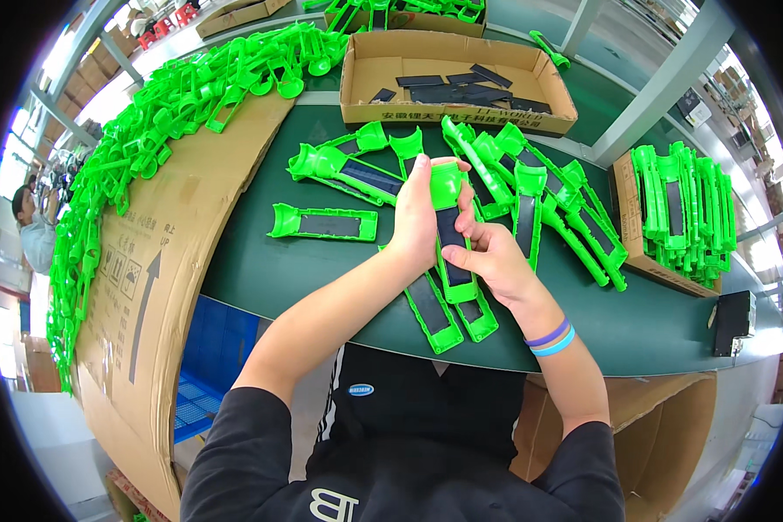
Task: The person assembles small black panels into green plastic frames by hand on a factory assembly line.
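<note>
Black sleeves and torso of the person filled the bottom edge, forearms reaching up over a green table. Left hand was wrapped around the side of a green plastic housing with a dark panel set in its face, fingers clenched on it and thumb along its upper end. Right hand gripped the same housing from the right, thumb pressed on the dark panel; two wristbands, purple and blue, sat on that wrist. Housing was held just above the table, upright in the view, in front of the person's chest.

Under it lay two more finished housings on the table, touching each other. Another green housing lay flat to the left, apart from the hands. Behind the hands a loose pile of housings fanned out to the right. Cardboard box at the far edge held dark strips, probably spare panels, hard to tell at this size. Smaller box at right was stacked with green housings. Large cardboard sheet at left carried a long heap of green parts along its rim.
</note>
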`<state>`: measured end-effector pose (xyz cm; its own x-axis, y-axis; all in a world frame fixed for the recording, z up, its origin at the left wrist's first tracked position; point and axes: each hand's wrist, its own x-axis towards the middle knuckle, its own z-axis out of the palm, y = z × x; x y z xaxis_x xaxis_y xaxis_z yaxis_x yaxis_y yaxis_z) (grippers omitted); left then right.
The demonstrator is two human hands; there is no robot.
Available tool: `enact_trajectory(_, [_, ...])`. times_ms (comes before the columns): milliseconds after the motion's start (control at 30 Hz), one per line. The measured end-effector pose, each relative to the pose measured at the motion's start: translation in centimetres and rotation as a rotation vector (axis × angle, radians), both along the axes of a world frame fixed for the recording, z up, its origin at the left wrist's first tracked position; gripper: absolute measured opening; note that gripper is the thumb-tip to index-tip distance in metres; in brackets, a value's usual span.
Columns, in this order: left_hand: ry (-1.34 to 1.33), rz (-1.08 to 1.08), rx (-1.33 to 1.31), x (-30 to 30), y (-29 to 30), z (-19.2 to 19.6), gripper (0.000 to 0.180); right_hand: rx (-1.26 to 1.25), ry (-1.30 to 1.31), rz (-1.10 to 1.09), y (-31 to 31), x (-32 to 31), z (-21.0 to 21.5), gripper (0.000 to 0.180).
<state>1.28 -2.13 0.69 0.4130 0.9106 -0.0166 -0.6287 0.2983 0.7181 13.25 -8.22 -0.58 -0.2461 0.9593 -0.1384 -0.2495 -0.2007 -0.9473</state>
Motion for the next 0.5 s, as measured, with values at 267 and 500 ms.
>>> enact_trajectory(267, [-0.071, -0.020, -0.103, 0.24, 0.27, 0.38, 0.050, 0.008, 0.042, -0.077, -0.43, -0.73, -0.05, 0.015])
enact_trajectory(500, [-0.052, 0.003, -0.047, 0.33, 0.25, 0.24, 0.054, 0.025, -0.033, -0.066, -0.19, -0.18, -0.07, 0.021])
